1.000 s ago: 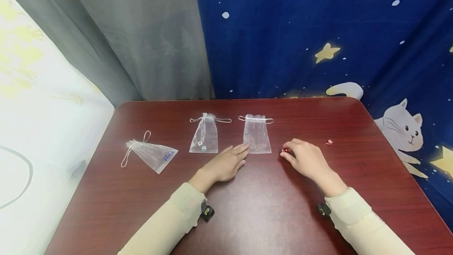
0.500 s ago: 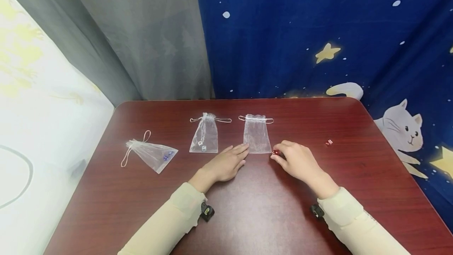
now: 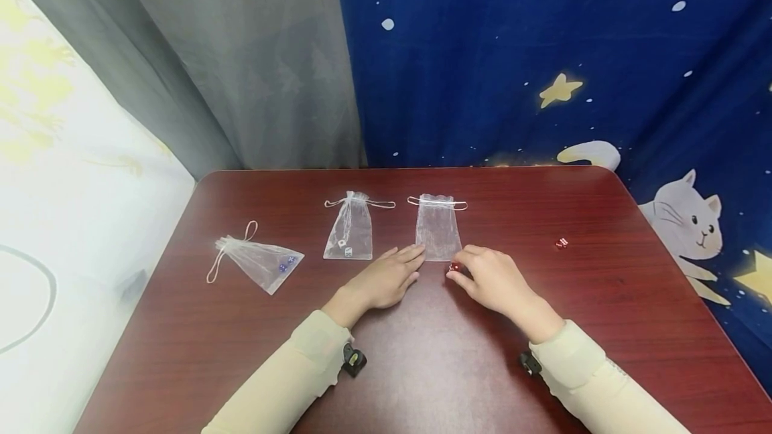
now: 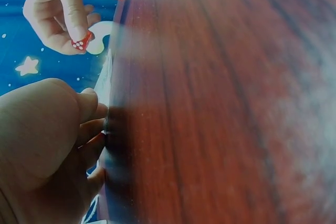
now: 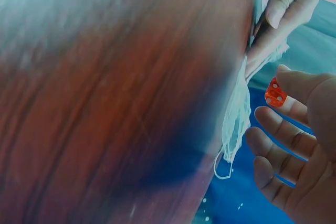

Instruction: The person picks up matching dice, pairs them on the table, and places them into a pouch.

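Observation:
My right hand point(image 3: 496, 281) pinches a red die point(image 5: 275, 93) with white dots between thumb and forefinger, just off the near right corner of a sheer white drawstring bag point(image 3: 438, 228). That bag lies flat, its cord loops spread at the far end. My left hand point(image 3: 388, 278) rests flat on the table with straight fingers, the fingertips on the bag's near left corner. In the left wrist view the held die point(image 4: 81, 42) shows clearly under the thumb. A second red die point(image 3: 561, 244) lies farther right on the table.
Left of the flat bag lies a second sheer bag point(image 3: 356, 230) with white dice inside. Farther left a third bag point(image 3: 259, 263) holds blue dice and lies slanted. The dark red table point(image 3: 398, 374) ends at curtains point(image 3: 458, 72) behind and a pale wall point(image 3: 72, 173) at left.
My right hand has moved left and slightly nearer with the red die, from right of the flat bag to its near right corner. The left hand has stayed in place.

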Demonstrator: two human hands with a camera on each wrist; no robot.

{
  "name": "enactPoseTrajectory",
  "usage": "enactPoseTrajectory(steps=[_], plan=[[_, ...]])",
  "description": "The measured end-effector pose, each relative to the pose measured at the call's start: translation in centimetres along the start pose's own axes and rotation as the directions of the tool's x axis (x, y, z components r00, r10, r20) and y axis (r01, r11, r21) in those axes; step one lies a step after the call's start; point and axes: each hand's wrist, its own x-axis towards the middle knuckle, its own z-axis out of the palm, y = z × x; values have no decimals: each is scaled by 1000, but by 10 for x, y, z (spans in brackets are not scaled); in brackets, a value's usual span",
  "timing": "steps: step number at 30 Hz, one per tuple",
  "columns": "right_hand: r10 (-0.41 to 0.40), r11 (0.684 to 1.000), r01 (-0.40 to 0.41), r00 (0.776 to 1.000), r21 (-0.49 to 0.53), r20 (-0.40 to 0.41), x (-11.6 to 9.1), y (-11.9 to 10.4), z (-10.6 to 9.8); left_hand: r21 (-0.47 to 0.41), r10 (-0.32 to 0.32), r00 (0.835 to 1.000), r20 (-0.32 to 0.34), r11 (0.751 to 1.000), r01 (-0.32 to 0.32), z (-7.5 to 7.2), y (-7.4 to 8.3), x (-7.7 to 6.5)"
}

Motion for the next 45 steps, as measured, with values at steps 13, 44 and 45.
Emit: enactPoseTrajectory(steps=[13, 44, 45], plan=[[-73, 997, 73, 995, 7, 64, 6, -24, 9, -2, -2, 1000, -8, 1000, 2, 2, -1, 1], [-154, 986, 147, 985, 83, 79, 8, -39, 23, -6, 12, 1000, -9, 1000, -12, 3, -3, 0], [-148, 986, 141, 986, 84, 76, 8, -38, 22, -6, 11, 1000, -9, 1000, -11, 3, -3, 0]])
